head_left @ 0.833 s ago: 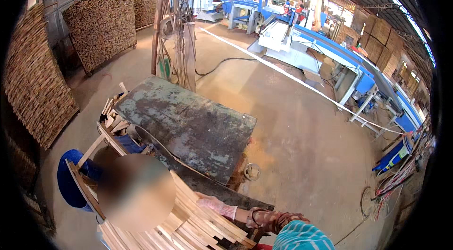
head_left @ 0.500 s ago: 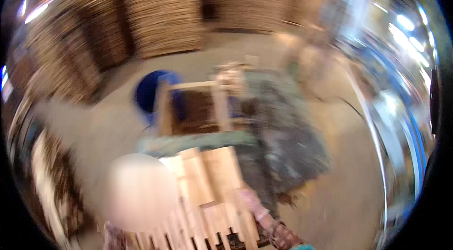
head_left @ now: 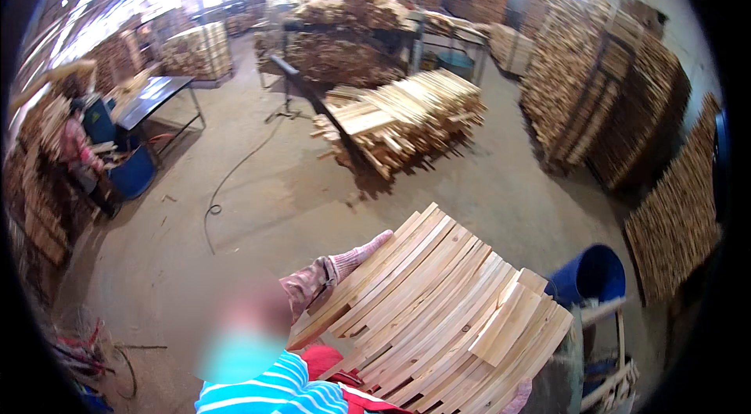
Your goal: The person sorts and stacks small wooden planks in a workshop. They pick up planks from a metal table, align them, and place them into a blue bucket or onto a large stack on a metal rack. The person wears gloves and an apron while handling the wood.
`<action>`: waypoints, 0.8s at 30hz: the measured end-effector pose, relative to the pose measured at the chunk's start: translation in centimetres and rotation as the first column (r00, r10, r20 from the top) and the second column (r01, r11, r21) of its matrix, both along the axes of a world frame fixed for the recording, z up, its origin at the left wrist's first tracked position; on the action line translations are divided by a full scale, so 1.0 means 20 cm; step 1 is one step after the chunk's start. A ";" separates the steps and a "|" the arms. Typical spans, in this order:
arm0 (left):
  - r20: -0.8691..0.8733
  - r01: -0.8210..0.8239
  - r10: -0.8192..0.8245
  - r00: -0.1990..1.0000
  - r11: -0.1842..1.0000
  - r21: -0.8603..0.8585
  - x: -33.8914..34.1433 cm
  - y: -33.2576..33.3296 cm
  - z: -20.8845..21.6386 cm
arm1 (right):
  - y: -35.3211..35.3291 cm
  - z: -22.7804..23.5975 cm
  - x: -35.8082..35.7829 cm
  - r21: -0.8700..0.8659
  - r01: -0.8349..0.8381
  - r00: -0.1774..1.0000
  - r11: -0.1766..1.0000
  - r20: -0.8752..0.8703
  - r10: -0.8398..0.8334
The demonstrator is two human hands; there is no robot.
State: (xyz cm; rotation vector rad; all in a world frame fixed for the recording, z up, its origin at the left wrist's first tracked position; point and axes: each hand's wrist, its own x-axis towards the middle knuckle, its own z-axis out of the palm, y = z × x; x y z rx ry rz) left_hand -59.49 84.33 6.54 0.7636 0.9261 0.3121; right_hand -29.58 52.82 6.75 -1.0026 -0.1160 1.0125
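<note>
Beyond the left grip (head_left: 360, 255), a broad wood pile (head_left: 422, 113) has swung into view with the person's turn. The pale boards (head_left: 438, 289) lie between the two grips, apparently carried round too. A blue barrel (head_left: 587, 275) stands past the right grip (head_left: 520, 397). The left lies along their edge; whether either closes, I can't tell.

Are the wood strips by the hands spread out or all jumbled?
Spread out: the wood strips lie side by side, all running roughly one way, with the left hand at one edge.
</note>
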 end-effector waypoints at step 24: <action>0.381 -0.878 0.811 0.445 0.312 0.363 -1.65 0.64 -0.29 | 3.05 -0.32 -0.96 0.214 -0.894 0.435 0.394 0.206 0.876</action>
